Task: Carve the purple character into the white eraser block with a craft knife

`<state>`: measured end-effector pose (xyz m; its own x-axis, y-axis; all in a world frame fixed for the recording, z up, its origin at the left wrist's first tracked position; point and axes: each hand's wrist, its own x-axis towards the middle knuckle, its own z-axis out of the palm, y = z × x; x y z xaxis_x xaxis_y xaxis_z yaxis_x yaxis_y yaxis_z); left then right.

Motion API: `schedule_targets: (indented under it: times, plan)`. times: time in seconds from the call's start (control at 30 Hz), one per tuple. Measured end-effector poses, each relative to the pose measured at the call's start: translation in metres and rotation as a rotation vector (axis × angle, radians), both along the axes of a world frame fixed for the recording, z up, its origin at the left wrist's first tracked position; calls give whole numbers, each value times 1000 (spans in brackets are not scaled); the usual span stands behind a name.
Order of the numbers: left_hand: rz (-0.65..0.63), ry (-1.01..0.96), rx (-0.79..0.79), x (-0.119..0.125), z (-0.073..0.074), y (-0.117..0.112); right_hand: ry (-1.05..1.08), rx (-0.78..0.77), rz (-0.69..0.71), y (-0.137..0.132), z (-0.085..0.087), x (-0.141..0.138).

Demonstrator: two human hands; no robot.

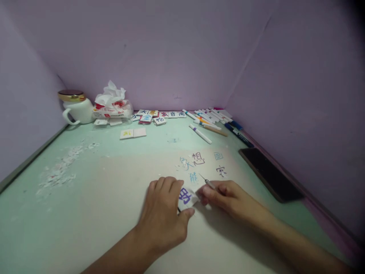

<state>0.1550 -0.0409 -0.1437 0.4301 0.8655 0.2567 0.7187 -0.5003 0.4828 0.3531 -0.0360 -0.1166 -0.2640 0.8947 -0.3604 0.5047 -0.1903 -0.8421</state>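
Note:
My left hand is closed around a small white card with a purple Chinese character on it, its thumb along the card's near edge. A dark edge shows under the card by the palm. My right hand pinches at the card's right corner, where the paper looks lifted and creased. Between the fingers of that same hand sits a slim craft knife, its thin tip pointing up and left, away from the card. Handwritten blue and purple characters mark the pale work surface just beyond both hands.
A phone lies at right, near several markers. One marker lies apart. Along the back stand a lidded white mug, a tissue pack and character cards. Two tiles lie nearer. Paper scraps litter the left.

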Motion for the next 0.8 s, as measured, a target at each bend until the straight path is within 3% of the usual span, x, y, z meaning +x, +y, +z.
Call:
schedule_targets:
  times: [0.07, 0.17, 0.37, 0.8]
  plan:
    - [-5, 14, 16, 0, -1, 0, -87, 156, -4, -2, 0, 10]
    - [-15, 38, 56, -1, -2, 1, -249, 267, -10, -6, -4, 19]
    - [-60, 55, 149, -3, -4, 2, -456, 529, 82, -14, -14, 14]
    - [-105, 89, 144, -6, -7, 7, -432, 618, 148, -15, -10, 17]
